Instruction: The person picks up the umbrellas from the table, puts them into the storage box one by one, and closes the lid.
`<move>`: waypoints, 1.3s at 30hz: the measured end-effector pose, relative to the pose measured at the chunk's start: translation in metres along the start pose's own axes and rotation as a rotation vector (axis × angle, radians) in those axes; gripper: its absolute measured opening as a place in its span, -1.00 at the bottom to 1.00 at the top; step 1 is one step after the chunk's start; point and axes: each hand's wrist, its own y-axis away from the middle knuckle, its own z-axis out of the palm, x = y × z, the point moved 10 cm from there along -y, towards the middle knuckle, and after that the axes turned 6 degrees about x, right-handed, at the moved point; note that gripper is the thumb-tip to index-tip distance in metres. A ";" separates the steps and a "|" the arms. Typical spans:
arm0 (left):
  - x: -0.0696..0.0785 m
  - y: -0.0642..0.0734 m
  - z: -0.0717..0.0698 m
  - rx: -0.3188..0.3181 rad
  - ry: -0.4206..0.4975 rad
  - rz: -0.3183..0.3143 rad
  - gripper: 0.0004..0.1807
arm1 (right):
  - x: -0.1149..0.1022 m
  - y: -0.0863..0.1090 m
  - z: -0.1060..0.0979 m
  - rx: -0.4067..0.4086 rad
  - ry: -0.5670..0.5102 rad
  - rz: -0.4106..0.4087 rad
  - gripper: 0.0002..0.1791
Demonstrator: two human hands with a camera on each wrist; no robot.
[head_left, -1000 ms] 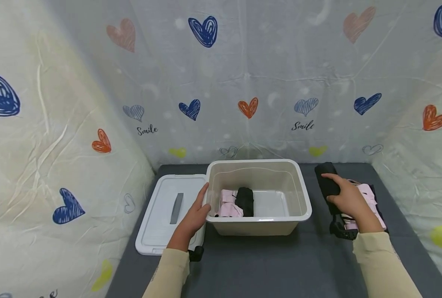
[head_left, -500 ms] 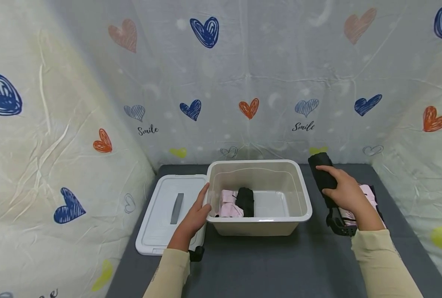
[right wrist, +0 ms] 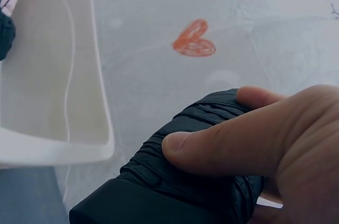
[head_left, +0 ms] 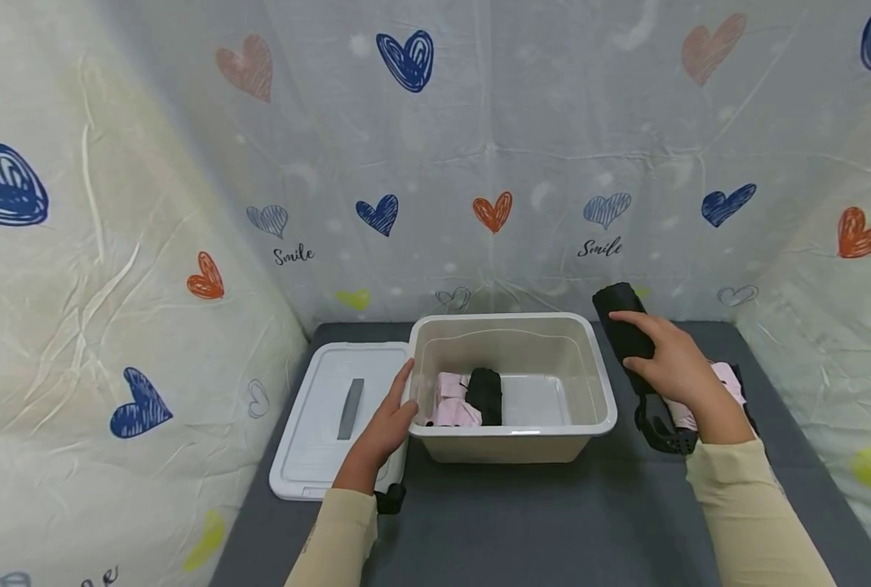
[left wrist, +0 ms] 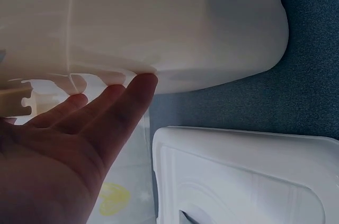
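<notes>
A black roll of creased fabric with one smooth end (right wrist: pixel 169 155) is gripped between the thumb and fingers of my right hand (head_left: pixel 670 363), raised to the right of the beige bin (head_left: pixel 501 451). My left hand (head_left: pixel 386 428) is at the bin's left side. In the left wrist view, its long straight fingers (left wrist: pixel 119 121) touch the bin just under the rim. Inside the bin, at the left, lie a pink folded cloth (head_left: pixel 453 401) and a black rolled bundle (head_left: pixel 484 397).
A white lid (head_left: pixel 318 416) with a grey handle lies left of the bin. More pink and black fabric (head_left: pixel 729 379) is partly hidden behind my right hand. The dark grey tabletop (head_left: pixel 509 522) ends at a heart-patterned curtain (head_left: pixel 435 163) behind and at both sides.
My right hand has lifted the black fabric roll from the right-hand pile and brought it left towards the bin. My left hand stays against the bin.
</notes>
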 end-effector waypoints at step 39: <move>-0.004 -0.003 0.001 0.012 0.027 -0.025 -0.26 | -0.066 -0.031 0.039 -0.035 -0.135 -0.137 -0.23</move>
